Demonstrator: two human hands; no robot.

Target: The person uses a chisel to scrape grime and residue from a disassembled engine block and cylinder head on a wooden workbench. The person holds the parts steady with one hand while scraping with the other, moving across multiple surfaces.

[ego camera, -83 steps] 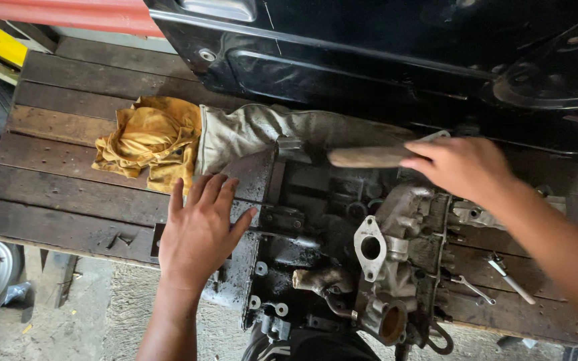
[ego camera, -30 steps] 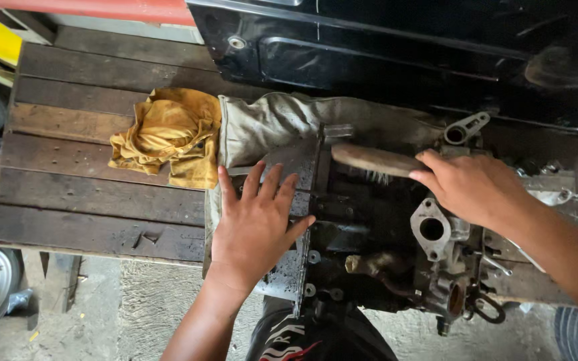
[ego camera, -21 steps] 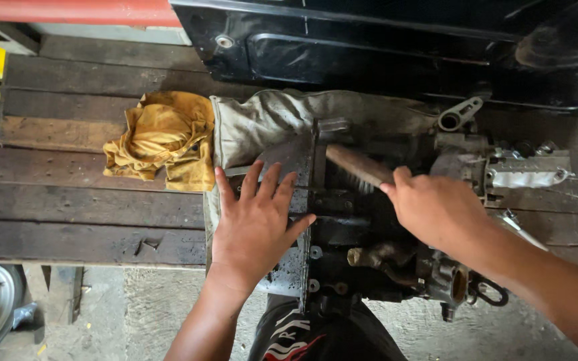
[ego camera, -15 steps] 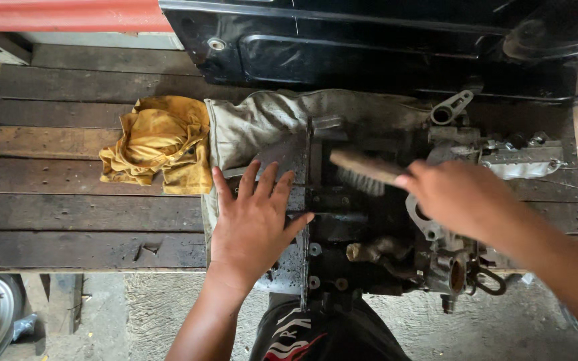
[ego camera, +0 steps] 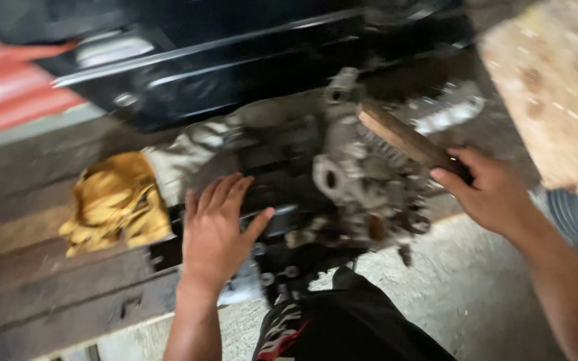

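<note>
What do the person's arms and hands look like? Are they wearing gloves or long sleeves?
No gloves and no sleeves. Both hands are bare: the left hand and the right hand. The forearms are bare too, as far as the picture shows. No watch, ring or bracelet can be made out, though the picture is blurry.

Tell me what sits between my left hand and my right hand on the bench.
In the head view, the grimy metal engine part lies between the left hand and right hand, which holds a wooden-handled brush.

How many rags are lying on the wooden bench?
2. A yellow rag lies bunched on the planks, left of the left hand. A grey rag lies beside it, partly under the engine part. More could be hidden beneath.
</note>
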